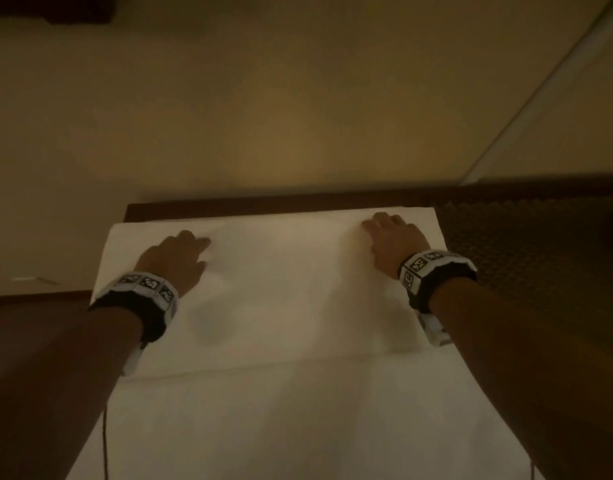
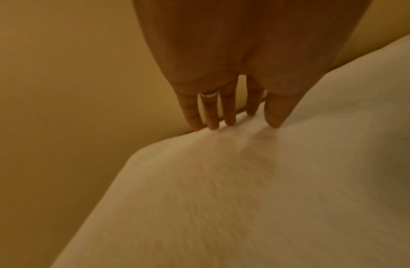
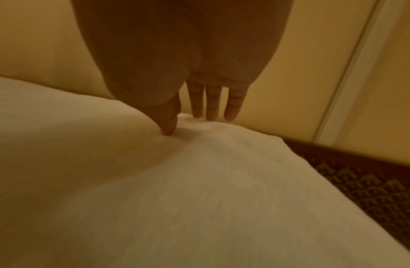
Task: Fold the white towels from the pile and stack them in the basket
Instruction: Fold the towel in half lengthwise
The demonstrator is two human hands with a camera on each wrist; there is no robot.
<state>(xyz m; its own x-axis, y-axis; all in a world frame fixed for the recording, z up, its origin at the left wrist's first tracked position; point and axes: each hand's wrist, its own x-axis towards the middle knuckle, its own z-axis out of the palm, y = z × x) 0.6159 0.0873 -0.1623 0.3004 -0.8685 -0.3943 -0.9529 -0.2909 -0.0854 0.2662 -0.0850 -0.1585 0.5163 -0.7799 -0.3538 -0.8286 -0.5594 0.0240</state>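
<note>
- The white rectangular terry towel [image 1: 280,289] lies spread flat in front of me, its upper layer folded over so a fold edge runs across the near part.
- My left hand [image 1: 175,259] rests on the towel's far left area, fingers [image 2: 229,108] straight and spread, tips pressing the cloth near its far edge, gripping nothing.
- My right hand [image 1: 393,239] rests on the far right area, fingers [image 3: 213,103] straight, thumb dug into the cloth, holding nothing.
- A silver ring [image 2: 208,95] sits on one left finger.
- Marker-printed black-and-white wristbands [image 1: 433,271] circle both wrists.
- A dark patterned carpet [image 1: 540,254] lies to the right; a plain beige wall [image 1: 263,98] rises beyond.
</note>
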